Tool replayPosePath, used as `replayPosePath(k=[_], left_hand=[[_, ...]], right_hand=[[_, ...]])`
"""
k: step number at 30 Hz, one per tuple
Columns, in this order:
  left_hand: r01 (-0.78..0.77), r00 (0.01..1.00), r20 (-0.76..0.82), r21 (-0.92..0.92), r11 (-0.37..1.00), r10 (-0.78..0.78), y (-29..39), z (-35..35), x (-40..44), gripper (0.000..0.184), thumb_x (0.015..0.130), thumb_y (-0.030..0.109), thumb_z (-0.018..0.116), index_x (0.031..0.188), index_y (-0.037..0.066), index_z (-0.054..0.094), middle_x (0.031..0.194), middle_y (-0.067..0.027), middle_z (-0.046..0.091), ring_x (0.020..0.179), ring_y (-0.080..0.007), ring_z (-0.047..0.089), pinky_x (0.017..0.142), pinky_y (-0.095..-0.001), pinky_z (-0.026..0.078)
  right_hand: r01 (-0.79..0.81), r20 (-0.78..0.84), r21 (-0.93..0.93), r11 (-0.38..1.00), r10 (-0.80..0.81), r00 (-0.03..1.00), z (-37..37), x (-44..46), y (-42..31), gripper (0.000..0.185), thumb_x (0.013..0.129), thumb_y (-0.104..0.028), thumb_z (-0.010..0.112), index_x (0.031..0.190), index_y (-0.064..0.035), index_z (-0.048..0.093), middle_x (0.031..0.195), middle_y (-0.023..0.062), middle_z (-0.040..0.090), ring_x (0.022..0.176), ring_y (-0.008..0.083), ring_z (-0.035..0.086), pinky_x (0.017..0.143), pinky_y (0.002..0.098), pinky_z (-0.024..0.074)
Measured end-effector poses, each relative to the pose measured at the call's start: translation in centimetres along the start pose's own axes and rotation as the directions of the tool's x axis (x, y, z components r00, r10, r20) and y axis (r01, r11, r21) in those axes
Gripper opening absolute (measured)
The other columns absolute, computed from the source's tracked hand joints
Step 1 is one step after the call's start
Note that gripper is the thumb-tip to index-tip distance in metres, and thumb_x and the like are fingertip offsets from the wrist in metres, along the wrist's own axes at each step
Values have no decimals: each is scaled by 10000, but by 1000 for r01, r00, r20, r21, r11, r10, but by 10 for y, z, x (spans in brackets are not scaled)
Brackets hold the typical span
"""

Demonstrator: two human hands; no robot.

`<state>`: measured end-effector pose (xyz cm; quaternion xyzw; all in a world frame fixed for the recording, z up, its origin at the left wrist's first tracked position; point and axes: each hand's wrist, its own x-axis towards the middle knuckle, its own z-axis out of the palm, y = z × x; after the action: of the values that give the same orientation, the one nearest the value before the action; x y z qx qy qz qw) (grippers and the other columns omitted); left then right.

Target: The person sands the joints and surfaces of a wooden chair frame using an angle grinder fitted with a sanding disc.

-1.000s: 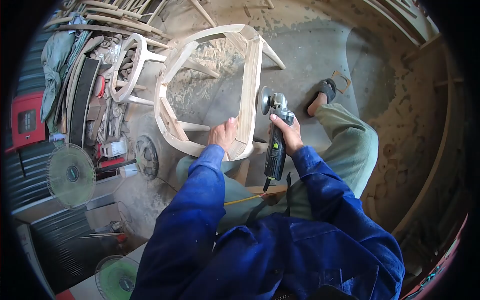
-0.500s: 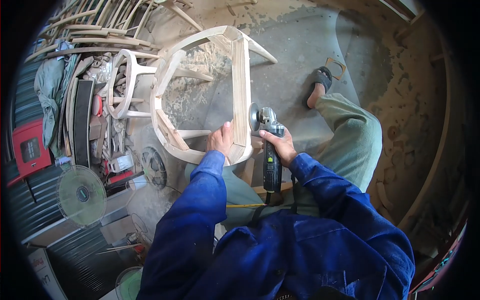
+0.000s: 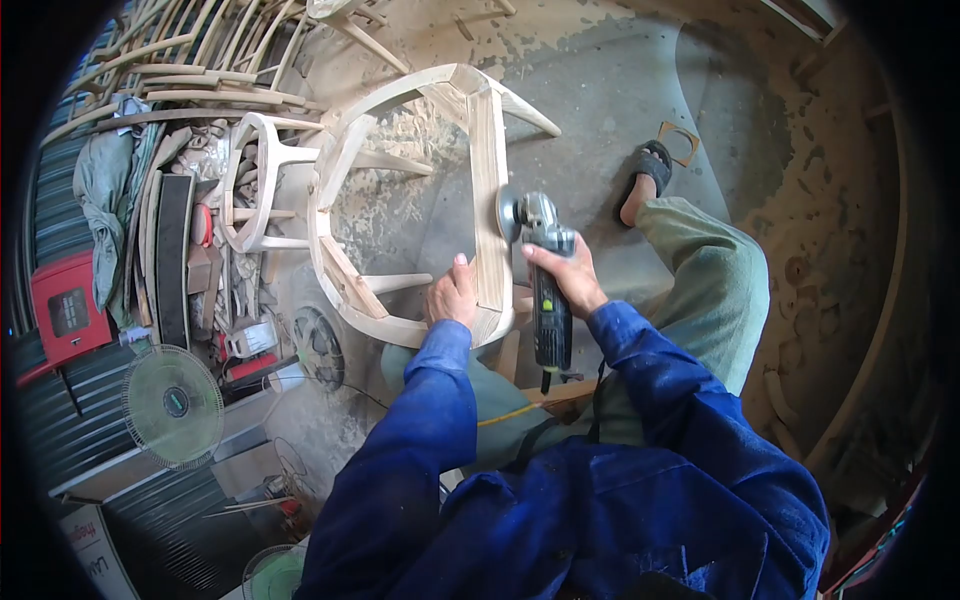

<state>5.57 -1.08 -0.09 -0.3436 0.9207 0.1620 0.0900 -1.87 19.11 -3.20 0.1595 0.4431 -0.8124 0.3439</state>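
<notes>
In the head view, a bare wooden chair frame (image 3: 488, 190) with a curved rim and splayed legs lies tipped in front of me. My left hand (image 3: 452, 297) is closed on its near corner, the thumb lying against the straight rail. My right hand (image 3: 570, 276) is wrapped around the body of a black angle grinder (image 3: 552, 325), which is held upright. The grinder's round disc (image 3: 507, 213) meets the outer edge of the straight rail. Part of the right fingers is hidden behind the tool.
A smaller wooden frame (image 3: 264, 180) stands to the left, beside piled wood parts (image 3: 215, 85). A green fan (image 3: 172, 405) and a red box (image 3: 70, 310) are at lower left. My sandalled foot (image 3: 645, 180) rests on the floor near a thin square piece with a round cutout (image 3: 680, 143).
The grinder has moved up along the rail's outer edge, away from my body, with my right hand on it. My left hand stays at the near corner. The whole view has shifted slightly.
</notes>
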Motion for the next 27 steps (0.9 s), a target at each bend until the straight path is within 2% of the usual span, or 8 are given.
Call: replayPosePath(k=[2, 9, 13, 18, 22, 23, 25, 27], left_hand=[[10, 1000, -1, 7, 1000, -10, -1, 0, -4, 735, 1055, 623, 277, 1098, 81, 772, 1071, -267, 723, 1081, -499, 645, 981, -570, 467], [-14, 1000, 21, 39, 999, 13, 2, -6, -1, 796, 1053, 647, 246, 1170, 48, 758, 1098, -304, 708, 1110, -505, 641, 981, -548, 482], [1, 999, 40, 47, 999, -3, 6, -8, -5, 789, 1055, 640, 250, 1159, 50, 764, 1087, -295, 714, 1098, -501, 647, 975, -549, 484], [-28, 1000, 16, 64, 998, 27, -2, -3, 0, 733, 1060, 613, 274, 1123, 74, 766, 1065, -265, 725, 1057, -497, 655, 957, -564, 482], [-44, 999, 30, 23, 999, 43, 0, -4, -3, 707, 1064, 597, 282, 1122, 83, 764, 1065, -253, 728, 1045, -494, 658, 951, -569, 482], [-30, 999, 29, 42, 999, 29, -2, -3, -4, 706, 1065, 594, 282, 1124, 82, 765, 1065, -253, 728, 1049, -494, 657, 952, -570, 482], [-20, 1000, 25, 78, 997, 18, -1, -2, -2, 704, 1066, 589, 281, 1128, 82, 765, 1065, -255, 728, 1055, -493, 656, 955, -570, 483], [-38, 999, 24, 78, 996, 36, 0, -2, 2, 702, 1067, 588, 279, 1131, 85, 765, 1065, -255, 728, 1057, -493, 657, 956, -572, 483]], right_hand=[[16, -39, -7, 1000, -16, 999, 6, 5, -13, 349, 884, -221, 836, 1056, -32, 598, 816, 63, 653, 651, 157, 662, 590, 326, 569], [-9, -14, -13, 1000, 9, 1000, -10, 12, 14, 402, 870, -206, 850, 1105, -18, 584, 815, 66, 650, 652, 160, 660, 576, 331, 557], [0, -63, -19, 1000, -2, 998, 8, 12, -21, 412, 859, -200, 862, 1099, -20, 580, 820, 75, 655, 654, 161, 663, 580, 325, 565], [-8, 79, -55, 998, 13, 997, -9, 20, -8, 401, 868, -230, 852, 1087, -30, 581, 824, 63, 665, 654, 156, 661, 582, 316, 557], [79, -67, -61, 995, -83, 994, 9, 35, -27, 396, 860, -229, 860, 1084, -24, 606, 759, 55, 659, 637, 150, 658, 590, 307, 548], [126, -14, -141, 982, -129, 992, 3, 49, -29, 385, 857, -249, 863, 1057, -23, 624, 776, 54, 663, 657, 150, 664, 603, 308, 552], [71, 81, -94, 993, -63, 995, -5, 50, -35, 355, 868, -255, 850, 1036, -24, 640, 780, 54, 666, 664, 152, 666, 615, 314, 557], [23, 59, -52, 998, -20, 998, -6, 43, -23, 364, 877, -260, 842, 1056, -23, 631, 787, 60, 663, 665, 158, 666, 613, 319, 559]])
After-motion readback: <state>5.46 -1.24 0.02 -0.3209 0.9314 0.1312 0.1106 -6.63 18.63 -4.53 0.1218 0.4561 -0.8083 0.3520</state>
